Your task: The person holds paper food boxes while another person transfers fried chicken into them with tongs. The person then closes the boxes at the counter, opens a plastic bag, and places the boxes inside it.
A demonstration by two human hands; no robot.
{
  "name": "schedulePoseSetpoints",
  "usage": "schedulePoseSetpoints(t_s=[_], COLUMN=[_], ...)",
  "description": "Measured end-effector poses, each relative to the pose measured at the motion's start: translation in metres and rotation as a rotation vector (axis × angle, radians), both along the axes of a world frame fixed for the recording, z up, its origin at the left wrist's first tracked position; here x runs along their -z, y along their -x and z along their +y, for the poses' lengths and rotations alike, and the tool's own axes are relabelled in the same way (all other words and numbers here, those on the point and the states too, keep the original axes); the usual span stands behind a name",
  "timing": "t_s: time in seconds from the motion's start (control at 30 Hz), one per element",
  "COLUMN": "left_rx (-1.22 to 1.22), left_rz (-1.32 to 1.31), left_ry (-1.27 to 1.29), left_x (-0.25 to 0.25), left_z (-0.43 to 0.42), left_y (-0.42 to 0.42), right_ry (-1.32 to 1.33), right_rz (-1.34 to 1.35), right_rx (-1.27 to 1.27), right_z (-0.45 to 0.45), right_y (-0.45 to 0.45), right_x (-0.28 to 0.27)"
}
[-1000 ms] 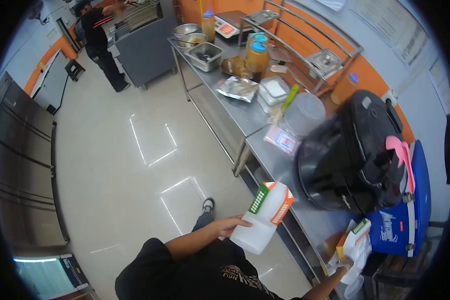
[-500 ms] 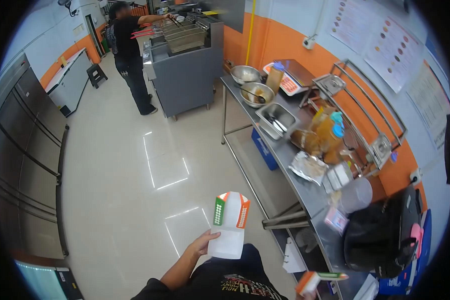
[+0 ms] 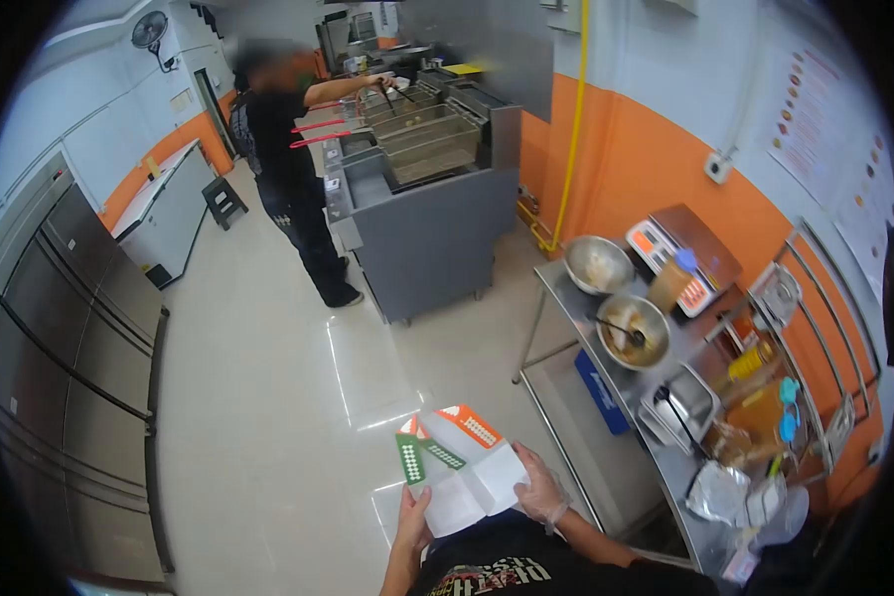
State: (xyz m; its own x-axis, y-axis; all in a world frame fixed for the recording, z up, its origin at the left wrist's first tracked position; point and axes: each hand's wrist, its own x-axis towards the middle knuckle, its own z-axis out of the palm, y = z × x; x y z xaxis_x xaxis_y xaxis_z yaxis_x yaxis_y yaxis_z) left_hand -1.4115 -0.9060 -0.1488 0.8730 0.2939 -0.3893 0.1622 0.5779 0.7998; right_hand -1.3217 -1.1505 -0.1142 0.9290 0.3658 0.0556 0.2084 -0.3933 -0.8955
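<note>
In front of my body, two takeaway food boxes of white card are held up unfolded, with green and orange printed sides. My left hand (image 3: 414, 517) grips the lower left edge of one food box (image 3: 451, 502), thumb on its white inner face. My right hand (image 3: 543, 487), in a clear plastic glove, pinches the right edge of the second food box (image 3: 502, 477). The two boxes overlap in the middle, so part of one is hidden.
At right stands a steel table (image 3: 591, 350) with metal bowls (image 3: 634, 333), a weighing scale (image 3: 685, 258), a sauce bottle (image 3: 672, 281) and a steel pan (image 3: 680, 402). Ahead, a person (image 3: 293, 169) holds tongs over a fryer (image 3: 427, 228). Steel fridges (image 3: 79, 328) line the left.
My right hand has come in from the lower right with the second food box, bringing it against the one in my left hand. The view has turned right and tilted up.
</note>
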Motion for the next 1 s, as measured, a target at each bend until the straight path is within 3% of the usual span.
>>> schedulePoseSetpoints(t_s=[0.1, 0.23, 0.33, 0.47, 0.53, 0.63, 0.67, 0.77, 0.87, 1.0], left_rx=[-0.077, -0.115, -0.098, -0.032, -0.015, 0.131, 0.094, 0.01, 0.024, -0.129], left_rz=[-0.048, 0.055, 0.003, -0.037, -0.056, -0.027, -0.016, 0.056, 0.055, -0.003], left_ry=[0.004, 0.07, -0.023, -0.005, 0.016, 0.051, 0.064, 0.154, -0.035, 0.06], left_x=[-0.02, -0.041, -0.047, -0.062, -0.083, -0.077, -0.072, -0.104, -0.101, -0.104], left_z=[0.052, 0.126, 0.181, 0.267, 0.298, 0.364, 0.381, 0.422, 0.471, 0.528], left_y=[-0.049, -0.127, -0.197, -0.287, -0.331, -0.393, -0.411, -0.47, -0.526, -0.592], right_ry=[0.207, 0.315, 0.352, -0.045, -0.37, -0.607, -0.613, -0.677, -0.526, -0.564], right_rz=[0.138, 0.198, 0.286, 0.371, 0.38, 0.535, 0.671, 0.616, 0.579, 0.62], right_rx=[-0.214, -0.3, -0.204, -0.102, -0.069, -0.195, -0.144, -0.132, 0.012, -0.094], right_z=[0.059, 0.141, 0.201, 0.272, 0.304, 0.347, 0.363, 0.415, 0.474, 0.542], right_y=[-0.09, -0.211, -0.277, -0.357, -0.391, -0.443, -0.456, -0.514, -0.573, -0.65], right_x=[-0.044, -0.027, -0.037, 0.024, 0.019, -0.011, -0.031, -0.023, -0.023, -0.075])
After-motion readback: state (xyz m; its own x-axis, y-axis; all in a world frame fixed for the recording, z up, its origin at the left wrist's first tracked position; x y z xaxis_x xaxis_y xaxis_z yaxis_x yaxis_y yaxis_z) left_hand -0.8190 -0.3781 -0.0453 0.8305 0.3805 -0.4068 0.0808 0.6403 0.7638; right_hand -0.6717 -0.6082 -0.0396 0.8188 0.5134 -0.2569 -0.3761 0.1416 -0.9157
